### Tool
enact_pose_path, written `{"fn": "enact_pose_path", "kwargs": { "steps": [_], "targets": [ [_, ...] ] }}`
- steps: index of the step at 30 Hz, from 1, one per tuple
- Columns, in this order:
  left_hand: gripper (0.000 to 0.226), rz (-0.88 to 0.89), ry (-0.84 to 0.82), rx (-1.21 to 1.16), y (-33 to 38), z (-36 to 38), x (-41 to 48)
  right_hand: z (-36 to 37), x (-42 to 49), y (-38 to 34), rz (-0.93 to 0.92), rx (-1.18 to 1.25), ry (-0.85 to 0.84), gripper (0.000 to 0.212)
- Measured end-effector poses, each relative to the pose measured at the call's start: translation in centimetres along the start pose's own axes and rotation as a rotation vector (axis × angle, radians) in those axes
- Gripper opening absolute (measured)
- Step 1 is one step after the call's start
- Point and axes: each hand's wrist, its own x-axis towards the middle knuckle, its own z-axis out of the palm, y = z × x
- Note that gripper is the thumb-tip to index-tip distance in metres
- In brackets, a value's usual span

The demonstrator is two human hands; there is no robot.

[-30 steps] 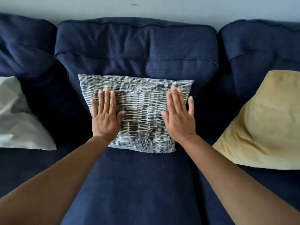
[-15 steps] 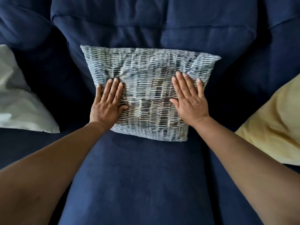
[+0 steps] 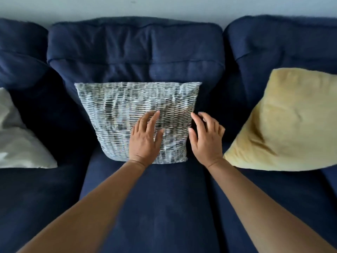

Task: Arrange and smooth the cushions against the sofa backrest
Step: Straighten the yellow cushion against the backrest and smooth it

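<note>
A: Patterned cushion (image 3: 135, 110), grey and white weave: where does it sit?

B: Propped against the middle back cushion (image 3: 135, 57) of the navy sofa (image 3: 145, 207), its lower edge resting on the middle seat. It leans back, top edge higher on the backrest, and it narrows towards the bottom as seen from above.

A: And the hands, relative to that patterned cushion?

B: The left hand (image 3: 145, 137) lies on its lower right part, palm down, fingers loosely spread and pointing up the weave. It grips nothing. The right hand (image 3: 206, 139) is at the cushion's right edge, over the dark gap beside it, fingers apart and slightly curled. Whether its fingertips touch the fabric I cannot tell; it looks a little blurred. It holds nothing either.

A: Anything else near the patterned cushion?

B: A yellow cushion (image 3: 288, 121) stands well to its right, tilted against the right backrest, with sofa fabric between the two. A white cushion (image 3: 20, 143) lies well to its left, cut off by the frame edge. Both forearms reach in from below across the middle seat. A pale wall (image 3: 164, 8) runs above the backrest.
</note>
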Motion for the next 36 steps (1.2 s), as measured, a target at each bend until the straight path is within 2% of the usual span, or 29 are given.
{"fn": "enact_pose_path", "kwargs": {
  "steps": [10,14,16,18,20,23,27,29,33,34,36],
  "targets": [
    [0.056,-0.027,-0.127,-0.142,14.5,5.1,0.9,-7.7,-5.5,14.6,0.308,0.061,-0.001,0.039],
    [0.082,-0.188,-0.248,-0.352,21.8,9.0,0.7,-11.9,-7.7,21.8,0.325,0.134,0.025,0.036],
    [0.102,-0.320,-0.267,-0.518,25.5,11.2,0.8,-14.1,-8.3,26.3,0.475,0.248,0.108,0.037],
    [0.116,-0.475,-0.246,-0.643,28.0,13.0,1.3,-15.8,-8.1,30.8,0.713,0.354,0.243,0.051],
    [0.120,-0.578,-0.225,-0.718,30.1,14.6,2.3,-17.2,-7.5,35.6,0.912,0.440,0.321,0.070],
    [0.124,-0.655,-0.197,-0.783,32.3,16.0,3.8,-18.5,-5.5,41.3,1.069,0.629,0.218,0.091],
    [0.119,-0.674,-0.103,-0.867,34.2,17.5,4.8,-18.7,-2.6,45.6,1.123,0.857,0.038,0.102],
    [0.106,-0.705,-0.031,-0.872,35.4,17.7,5.1,-18.3,-1.7,45.4,1.079,0.950,-0.018,0.103],
    [0.053,-0.744,0.103,-0.811,37.1,17.4,6.1,-17.0,-0.3,42.6,1.052,1.043,0.076,0.084],
    [0.047,-0.733,0.132,-0.806,36.9,17.1,6.2,-16.8,-0.1,42.1,1.053,1.048,0.109,0.078],
    [0.048,-0.686,0.176,-0.784,36.5,16.4,6.3,-16.3,0.0,41.6,1.025,1.027,0.170,0.076]
  ]
}}
